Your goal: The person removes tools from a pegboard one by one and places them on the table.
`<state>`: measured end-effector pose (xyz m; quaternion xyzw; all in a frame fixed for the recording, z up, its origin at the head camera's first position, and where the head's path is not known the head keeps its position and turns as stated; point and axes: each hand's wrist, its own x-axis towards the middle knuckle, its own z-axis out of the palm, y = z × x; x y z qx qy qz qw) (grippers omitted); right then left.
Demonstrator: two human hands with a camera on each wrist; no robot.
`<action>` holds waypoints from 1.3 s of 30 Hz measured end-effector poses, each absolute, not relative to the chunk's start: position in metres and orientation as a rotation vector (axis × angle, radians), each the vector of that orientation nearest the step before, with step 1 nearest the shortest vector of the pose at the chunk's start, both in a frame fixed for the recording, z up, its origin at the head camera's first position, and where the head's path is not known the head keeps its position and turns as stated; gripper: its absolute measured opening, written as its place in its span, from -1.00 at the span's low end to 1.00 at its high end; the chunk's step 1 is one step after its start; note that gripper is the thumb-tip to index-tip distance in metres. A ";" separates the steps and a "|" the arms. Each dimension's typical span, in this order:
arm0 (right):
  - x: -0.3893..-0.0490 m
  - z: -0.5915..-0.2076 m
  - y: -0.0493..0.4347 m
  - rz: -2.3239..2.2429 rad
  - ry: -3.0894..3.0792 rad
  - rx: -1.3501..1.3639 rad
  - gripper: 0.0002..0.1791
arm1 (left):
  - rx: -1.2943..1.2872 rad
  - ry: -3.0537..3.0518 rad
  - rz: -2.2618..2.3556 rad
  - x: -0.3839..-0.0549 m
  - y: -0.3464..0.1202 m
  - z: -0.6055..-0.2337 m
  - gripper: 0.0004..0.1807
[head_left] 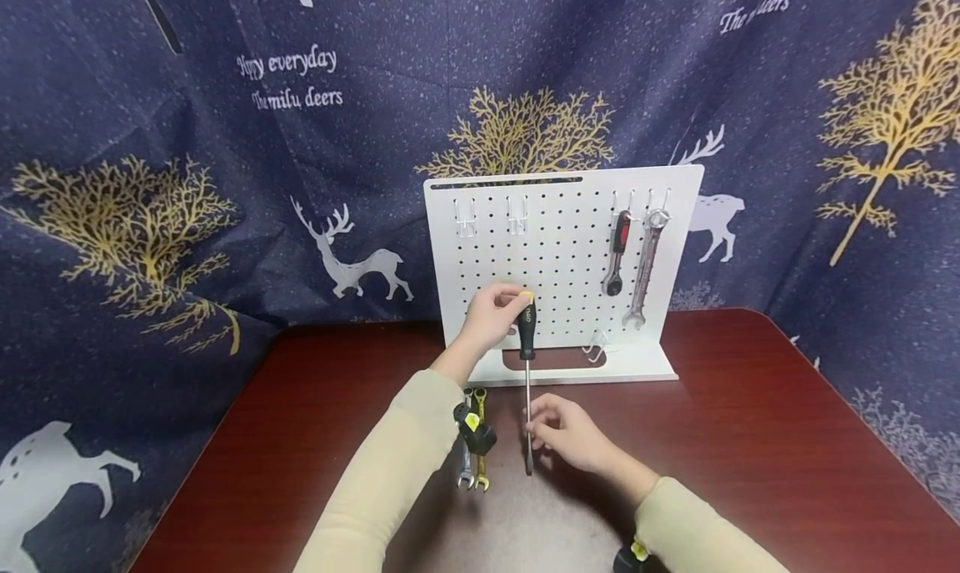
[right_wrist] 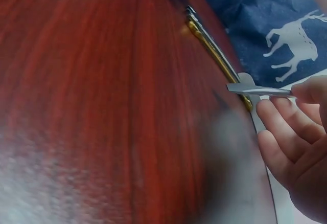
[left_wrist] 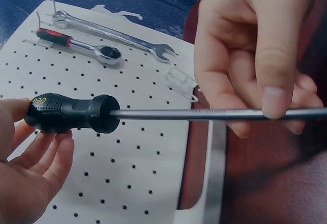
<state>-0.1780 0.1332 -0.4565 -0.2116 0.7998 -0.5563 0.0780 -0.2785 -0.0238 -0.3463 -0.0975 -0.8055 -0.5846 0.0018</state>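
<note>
Holding a screwdriver before the white pegboard, over the desk, the left hand pinches its black handle while the right hand pinches its shaft, thumb against fingers.

Navy fabric printed with white deer and 3 gold trees hangs behind a dark red, wood-grained surface catching pale glare.
</note>
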 end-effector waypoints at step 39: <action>-0.218 -0.440 0.109 -1.804 2.327 -0.399 -0.46 | -0.022 -2.640 -2.040 -0.241 -0.060 -0.429 -0.64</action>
